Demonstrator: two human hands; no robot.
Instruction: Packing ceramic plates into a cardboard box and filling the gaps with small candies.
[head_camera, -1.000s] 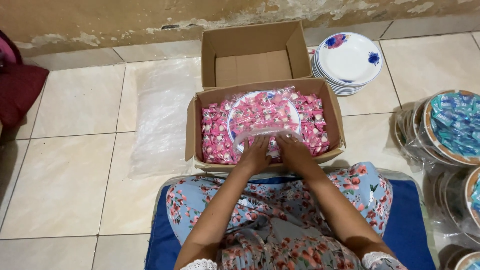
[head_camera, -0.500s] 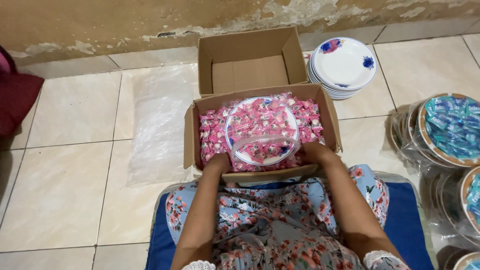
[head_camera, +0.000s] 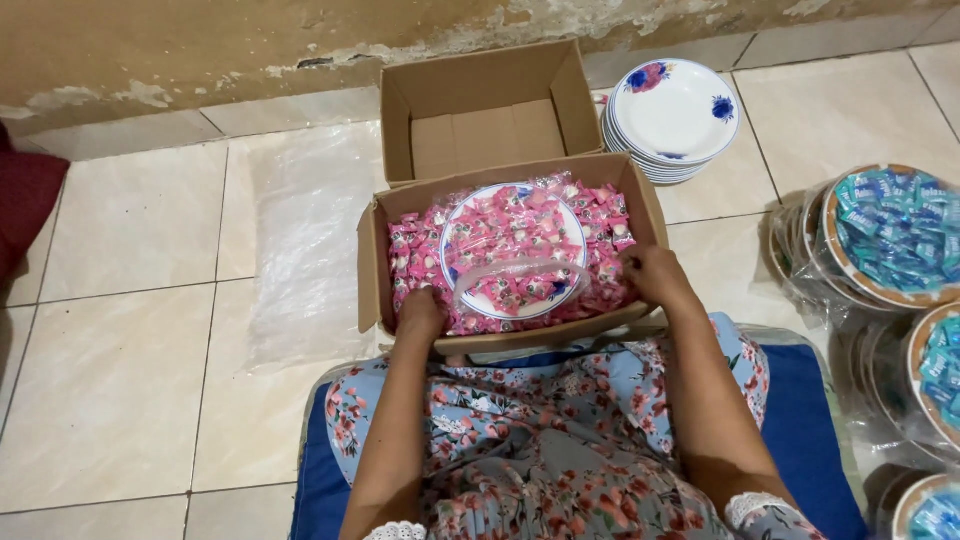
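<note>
Seated person on a blue cushion (head_camera: 800, 440), floral dress over the lap, both forearms reaching to 12 o'clock into a brown cardboard box (head_camera: 372, 262) that touches the knees. Box is filled with small pink-wrapped sweets (head_camera: 412, 255); on top of them lies a round white plate loaded with pink sweets and sealed in clear plastic wrap (head_camera: 514, 248), roughly centred in the box. Left hand (head_camera: 420, 315) at 7 o'clock of the plate, fingers curled down into the sweets just beside the plate's rim; cannot tell if it pinches anything. Right hand (head_camera: 652, 274) at 3 o'clock of the plate, fingers bent and pressed against the wrapped edge near the box wall; grip itself hidden. At 12 o'clock of the full box, touching it, an empty open cardboard box (head_camera: 480, 135). At 1 o'clock, a stack of white plates with blue flower print (head_camera: 675, 115) on the tile floor. At 3 o'clock, well apart, wrapped round trays of blue-wrapped sweets (head_camera: 885, 235). At 9 o'clock, a clear plastic sheet (head_camera: 300, 250) flat on the tiles.
</note>
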